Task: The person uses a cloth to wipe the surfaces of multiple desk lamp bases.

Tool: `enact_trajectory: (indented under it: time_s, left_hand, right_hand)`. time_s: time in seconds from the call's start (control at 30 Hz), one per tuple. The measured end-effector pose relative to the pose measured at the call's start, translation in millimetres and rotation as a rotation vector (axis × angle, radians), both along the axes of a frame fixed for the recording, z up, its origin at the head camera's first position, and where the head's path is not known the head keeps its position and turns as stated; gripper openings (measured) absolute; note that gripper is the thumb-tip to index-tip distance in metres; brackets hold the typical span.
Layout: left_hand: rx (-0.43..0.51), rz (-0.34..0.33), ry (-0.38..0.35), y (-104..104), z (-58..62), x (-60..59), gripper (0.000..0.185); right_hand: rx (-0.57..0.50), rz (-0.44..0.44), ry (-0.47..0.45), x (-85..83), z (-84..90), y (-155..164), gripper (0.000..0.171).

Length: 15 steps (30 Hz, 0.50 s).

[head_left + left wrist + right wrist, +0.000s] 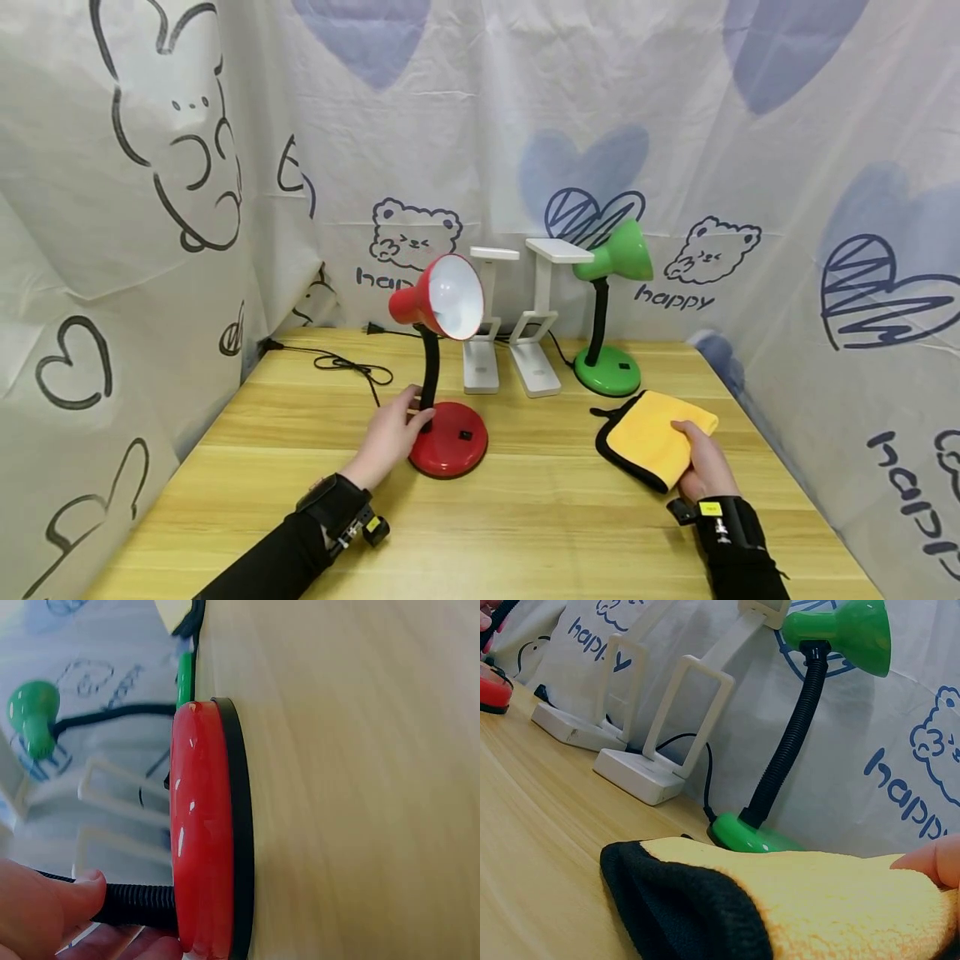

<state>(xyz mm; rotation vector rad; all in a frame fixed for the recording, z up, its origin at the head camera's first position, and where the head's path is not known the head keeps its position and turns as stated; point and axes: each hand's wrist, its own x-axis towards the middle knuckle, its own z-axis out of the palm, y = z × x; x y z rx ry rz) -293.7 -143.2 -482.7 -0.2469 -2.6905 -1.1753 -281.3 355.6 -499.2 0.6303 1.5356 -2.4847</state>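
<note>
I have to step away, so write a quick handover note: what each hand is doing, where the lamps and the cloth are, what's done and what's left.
Left hand: holds the black neck of the red lamp just above its base.
Right hand: grips the folded yellow cloth, which lies on the wooden table.
Behind: two white folding lamps and the green lamp, standing untouched.
Done: lamp steadied, cloth in grip.
Left: the cloth has not yet touched the red lamp; any wiping probably remains.

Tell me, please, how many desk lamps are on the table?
4: red lamp front left, two white folding lamps behind it, green lamp back right.
</note>
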Motion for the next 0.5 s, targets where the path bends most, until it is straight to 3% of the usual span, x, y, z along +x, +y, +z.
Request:
enact_trajectory:
  time_s: [0.23, 0.5]
  left_hand:
    - [-0.021, -0.023, 0.037, 29, 3.7, 3.6, 0.019]
    - [-0.019, -0.071, 0.034, 43, 4.2, 5.1, 0.017]
  right_hand:
    - [-0.01, 0.005, -0.007, -1.1, 2.2, -1, 0.071]
    - [-0.1, 0.028, 0.058, -0.6, 3.2, -2, 0.074]
